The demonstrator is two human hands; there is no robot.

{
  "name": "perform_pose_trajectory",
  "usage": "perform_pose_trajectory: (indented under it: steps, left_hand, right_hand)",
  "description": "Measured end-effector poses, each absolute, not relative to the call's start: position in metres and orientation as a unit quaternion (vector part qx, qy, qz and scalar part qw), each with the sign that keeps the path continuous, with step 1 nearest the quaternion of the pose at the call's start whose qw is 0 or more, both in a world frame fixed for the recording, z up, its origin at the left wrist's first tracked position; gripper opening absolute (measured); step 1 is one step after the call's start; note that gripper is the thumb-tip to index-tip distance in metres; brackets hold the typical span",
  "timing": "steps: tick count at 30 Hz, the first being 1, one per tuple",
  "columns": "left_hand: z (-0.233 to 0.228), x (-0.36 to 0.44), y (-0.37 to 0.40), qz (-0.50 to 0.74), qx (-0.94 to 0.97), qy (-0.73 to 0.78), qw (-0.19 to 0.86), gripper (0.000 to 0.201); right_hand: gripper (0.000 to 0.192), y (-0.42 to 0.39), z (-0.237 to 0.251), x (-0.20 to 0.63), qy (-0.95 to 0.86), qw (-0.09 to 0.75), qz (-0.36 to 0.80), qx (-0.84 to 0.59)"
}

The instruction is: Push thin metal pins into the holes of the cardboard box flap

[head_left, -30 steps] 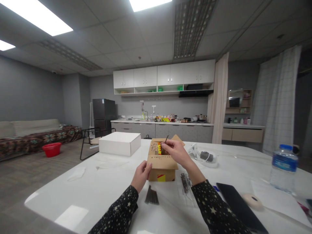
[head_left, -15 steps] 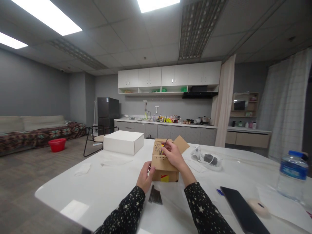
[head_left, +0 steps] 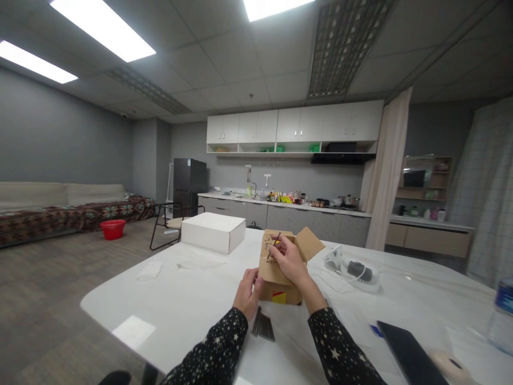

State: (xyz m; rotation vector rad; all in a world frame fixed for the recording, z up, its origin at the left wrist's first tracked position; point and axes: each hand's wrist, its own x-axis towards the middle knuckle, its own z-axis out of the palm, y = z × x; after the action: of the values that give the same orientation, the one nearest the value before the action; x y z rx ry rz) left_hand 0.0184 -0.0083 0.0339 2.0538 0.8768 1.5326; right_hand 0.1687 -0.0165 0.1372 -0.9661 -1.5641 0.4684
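A small cardboard box [head_left: 276,275] with rows of small holes in its top stands on the white table. My left hand [head_left: 247,293] is closed on the box's near left side, thumb in front. Above the holes, my right hand [head_left: 289,261] pinches a thin dark rod [head_left: 274,247], held slanted with its lower end at a row of holes. Whether the tip is inside a hole I cannot tell. Several similar dark rods [head_left: 263,325] lie fanned out in front of the box. A cardboard flap [head_left: 309,243] stands open at its right.
A white box [head_left: 212,232] stands at the back left, near a crumpled tissue [head_left: 149,271]. To the right lie a white headset-like device [head_left: 358,272], a black phone-like slab [head_left: 409,350] and a beige mouse-shaped object [head_left: 449,365]. A water bottle [head_left: 503,318] stands at the right edge.
The view has turned left, so the scene sits further right. The rod in my right hand has shifted toward the nearer row of holes. My left hand stays at the box.
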Motion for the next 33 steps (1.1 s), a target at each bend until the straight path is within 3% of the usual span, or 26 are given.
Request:
perform_pose_trajectory:
  steps: [21, 33]
  left_hand:
    - [0.023, 0.004, -0.007, 0.541, 0.751, 0.318, 0.203, 0.046]
    - [0.022, 0.000, -0.004, 0.564, 0.720, 0.315, 0.253, 0.047]
  right_hand:
    - [0.028, -0.034, 0.121, 0.150, -0.676, 0.577, 0.123, -0.442]
    - [0.023, -0.036, 0.133, 0.135, -0.719, 0.496, 0.039, -0.485]
